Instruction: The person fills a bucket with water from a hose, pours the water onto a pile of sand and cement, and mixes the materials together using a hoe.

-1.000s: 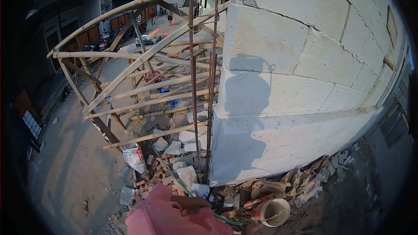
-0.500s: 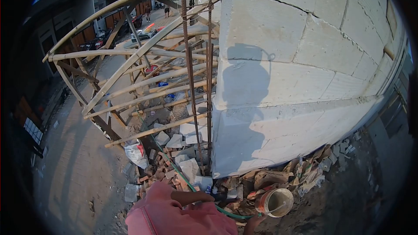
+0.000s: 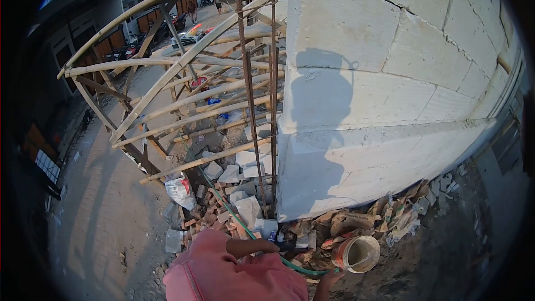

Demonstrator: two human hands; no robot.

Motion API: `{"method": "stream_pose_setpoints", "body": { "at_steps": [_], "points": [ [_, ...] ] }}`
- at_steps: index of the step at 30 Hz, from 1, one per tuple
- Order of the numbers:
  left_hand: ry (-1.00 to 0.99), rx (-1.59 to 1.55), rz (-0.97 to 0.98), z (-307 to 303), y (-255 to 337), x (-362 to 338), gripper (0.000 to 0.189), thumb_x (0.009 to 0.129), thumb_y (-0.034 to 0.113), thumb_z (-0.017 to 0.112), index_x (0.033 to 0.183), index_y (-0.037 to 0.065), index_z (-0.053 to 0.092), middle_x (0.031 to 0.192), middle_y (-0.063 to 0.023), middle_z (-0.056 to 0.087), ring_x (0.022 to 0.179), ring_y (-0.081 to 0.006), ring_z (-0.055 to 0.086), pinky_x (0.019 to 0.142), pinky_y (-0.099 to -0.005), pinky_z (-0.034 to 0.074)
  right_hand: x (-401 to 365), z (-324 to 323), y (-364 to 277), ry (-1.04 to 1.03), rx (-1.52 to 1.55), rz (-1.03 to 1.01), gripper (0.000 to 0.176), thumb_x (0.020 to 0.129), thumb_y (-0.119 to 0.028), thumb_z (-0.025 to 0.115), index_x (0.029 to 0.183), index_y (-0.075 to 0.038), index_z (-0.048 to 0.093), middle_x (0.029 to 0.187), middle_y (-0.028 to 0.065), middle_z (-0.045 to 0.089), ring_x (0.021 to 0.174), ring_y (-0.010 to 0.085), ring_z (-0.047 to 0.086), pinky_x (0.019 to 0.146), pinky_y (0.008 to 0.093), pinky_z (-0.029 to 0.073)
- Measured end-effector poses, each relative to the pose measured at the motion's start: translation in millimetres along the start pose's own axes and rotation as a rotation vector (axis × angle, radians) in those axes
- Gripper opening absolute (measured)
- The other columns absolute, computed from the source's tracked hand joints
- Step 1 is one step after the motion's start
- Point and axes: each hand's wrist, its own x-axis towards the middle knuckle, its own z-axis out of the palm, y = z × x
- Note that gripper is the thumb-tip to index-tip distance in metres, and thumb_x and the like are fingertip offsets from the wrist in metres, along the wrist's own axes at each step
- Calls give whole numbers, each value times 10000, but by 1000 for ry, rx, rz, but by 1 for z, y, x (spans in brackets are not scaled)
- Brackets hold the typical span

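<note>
A pink shirt (image 3: 234, 273) fills the bottom of the view. From its sleeve my left forearm (image 3: 245, 247) reaches right; my left hand is hidden behind the shirt's folds. Low in the view, my right hand (image 3: 330, 278) is closed round the end of a green hose (image 3: 309, 271), just left of an orange and white bucket (image 3: 356, 254). A thin pale streak runs from the hose end into the bucket's mouth. The hose trails back up to the left over broken bricks (image 3: 210, 210) and white block pieces (image 3: 248, 209).
A pale block wall (image 3: 356, 106) with a head-and-shoulders shadow rises on the right. Rusty rebar (image 3: 249, 95) stands at its corner. Left are a bamboo frame (image 3: 195, 98) and a white sack (image 3: 181, 191). Torn paper bags (image 3: 351, 223) lie at the wall's foot. Two people stand far back.
The view has shifted slightly, so the wall, rebar and bamboo frame sit a little higher and further right. My right hand is still at the hose end beside the bucket.
</note>
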Motion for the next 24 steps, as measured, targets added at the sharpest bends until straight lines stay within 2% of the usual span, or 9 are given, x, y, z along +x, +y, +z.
{"method": "stream_pose_setpoints", "body": {
  "at_steps": [1,5,7,11,13,16,21,23,24],
  "points": [
    [-76,84,-13,-4,6,-5,409,882,306,466,1199,57,542,1193,-166,573,1112,-298,562,878,-418,462,-4,0,-4,-1,-13,31,324,924,-18,428,1233,0,334,1098,226,466,822,304,570,692,355,435],
    [-68,59,-30,1,1,1,400,871,295,494,1186,54,547,1175,-166,584,1092,-307,575,857,-426,471,22,1,28,-52,22,9,339,931,-29,416,1253,3,315,1031,226,488,692,286,592,630,406,467],
    [-71,87,-7,5,-7,10,404,866,304,504,1177,51,553,1182,-172,579,1091,-307,575,854,-430,470,22,2,30,-47,9,-1,340,930,-31,399,1254,5,304,952,215,506,595,261,586,545,428,445],
    [-64,47,7,12,-18,20,408,859,308,516,1168,43,555,1167,-180,584,1089,-316,575,851,-436,470,13,2,20,-40,65,-4,340,925,-28,394,1253,-5,306,916,210,516,610,262,587,533,412,453],
    [11,95,75,19,-24,25,337,855,297,536,1076,43,560,1053,-180,612,969,-335,595,781,-444,455,12,-1,16,-70,136,20,336,922,-25,387,1249,-19,308,899,201,522,611,257,587,520,412,462],
    [-6,101,85,20,-23,24,348,865,288,522,1120,52,531,1088,-189,600,1000,-336,588,813,-444,453,29,-1,41,-134,223,-52,361,936,-40,384,1275,-15,264,849,203,516,509,250,558,460,386,472],
    [28,22,5,7,-6,6,348,873,295,506,1126,57,529,1091,-186,601,1014,-329,586,826,-444,453,28,-2,36,-138,281,17,374,928,-35,392,1276,-27,256,817,180,515,513,247,554,470,375,483],
    [-59,53,-20,3,-4,8,356,883,311,456,1171,122,543,1197,-181,539,1140,-325,523,897,-453,442,27,-2,37,-150,331,35,377,926,-34,394,1275,-29,254,809,177,514,514,246,553,473,374,487],
    [-61,49,-22,-1,-3,7,356,883,311,456,1171,122,543,1197,-181,539,1140,-325,523,897,-453,442,28,-1,39,-129,345,22,351,929,-50,407,1256,-39,280,801,170,513,526,240,545,467,370,476]
  ]
}}
